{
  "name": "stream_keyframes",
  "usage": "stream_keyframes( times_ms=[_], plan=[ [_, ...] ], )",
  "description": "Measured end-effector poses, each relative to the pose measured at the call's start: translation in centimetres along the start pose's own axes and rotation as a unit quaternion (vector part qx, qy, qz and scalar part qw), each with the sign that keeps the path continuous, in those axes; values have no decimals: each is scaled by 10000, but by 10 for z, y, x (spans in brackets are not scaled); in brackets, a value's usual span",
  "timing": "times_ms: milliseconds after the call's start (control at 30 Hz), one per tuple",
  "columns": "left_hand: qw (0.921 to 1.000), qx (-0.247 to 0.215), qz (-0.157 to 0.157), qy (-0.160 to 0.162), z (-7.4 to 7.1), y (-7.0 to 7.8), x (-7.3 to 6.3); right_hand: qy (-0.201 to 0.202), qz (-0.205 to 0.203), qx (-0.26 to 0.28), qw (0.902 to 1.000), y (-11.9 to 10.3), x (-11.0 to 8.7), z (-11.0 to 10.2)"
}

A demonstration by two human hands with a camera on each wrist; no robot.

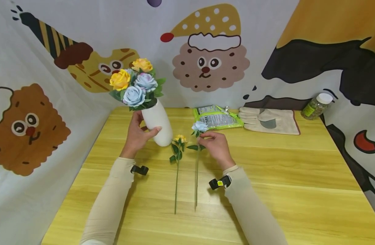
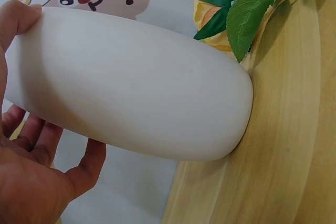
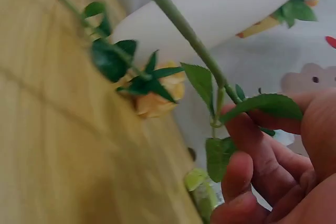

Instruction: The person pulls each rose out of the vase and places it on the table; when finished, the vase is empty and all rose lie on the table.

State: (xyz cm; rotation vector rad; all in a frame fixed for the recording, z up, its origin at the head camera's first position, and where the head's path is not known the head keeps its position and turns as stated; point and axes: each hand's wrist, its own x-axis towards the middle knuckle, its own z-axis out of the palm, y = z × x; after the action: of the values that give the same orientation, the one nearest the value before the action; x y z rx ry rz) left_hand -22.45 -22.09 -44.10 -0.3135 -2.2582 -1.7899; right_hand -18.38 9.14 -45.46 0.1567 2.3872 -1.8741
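My left hand (image 1: 137, 134) grips a white vase (image 1: 159, 124) near its neck, thumb on the near side. The vase leans to the left, its rounded base at the wooden table. Yellow roses (image 1: 120, 79) and pale blue roses (image 1: 134, 96) with green leaves fill its mouth. To the right, my right hand (image 1: 217, 147) pinches the stem (image 3: 184, 27) of a single pale blue rose (image 1: 200, 126) just below the bloom, its long stalk pointing toward me. Between the hands a yellow rose (image 1: 180, 138) lies on the table, its bloom close beside the vase base.
At the back of the table (image 1: 285, 204) lie a green-and-white packet (image 1: 219, 119) with a metal clip and a pale work glove (image 1: 271, 120). A lidded jar (image 1: 316, 106) stands in the back right corner. A cartoon-printed cloth (image 1: 157, 41) hangs behind.
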Motion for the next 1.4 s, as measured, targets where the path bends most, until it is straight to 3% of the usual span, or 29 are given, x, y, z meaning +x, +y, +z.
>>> stream_keyframes(
  times_ms=[167,333,600,833,967,1233,1400],
  plan=[
    [10000,-5,3,-45,1,0,-1,-291,79,-589,9978,13,1,9],
    [10000,28,14,-6,0,0,0,-638,202,-758,9949,19,2,16],
    [10000,50,-9,-49,0,0,2,-840,491,-390,9945,20,1,22],
    [9999,99,-39,-31,-2,1,-1,-859,513,-225,9947,20,-2,26],
    [10000,93,-22,-28,-1,1,0,-812,343,-355,9955,20,-2,25],
    [9999,112,-21,-5,-2,-1,-1,-765,-146,-1269,9889,14,4,17],
    [9999,127,-34,-3,-2,1,-1,-609,-724,-1549,9834,-1,6,15]
  ],
)
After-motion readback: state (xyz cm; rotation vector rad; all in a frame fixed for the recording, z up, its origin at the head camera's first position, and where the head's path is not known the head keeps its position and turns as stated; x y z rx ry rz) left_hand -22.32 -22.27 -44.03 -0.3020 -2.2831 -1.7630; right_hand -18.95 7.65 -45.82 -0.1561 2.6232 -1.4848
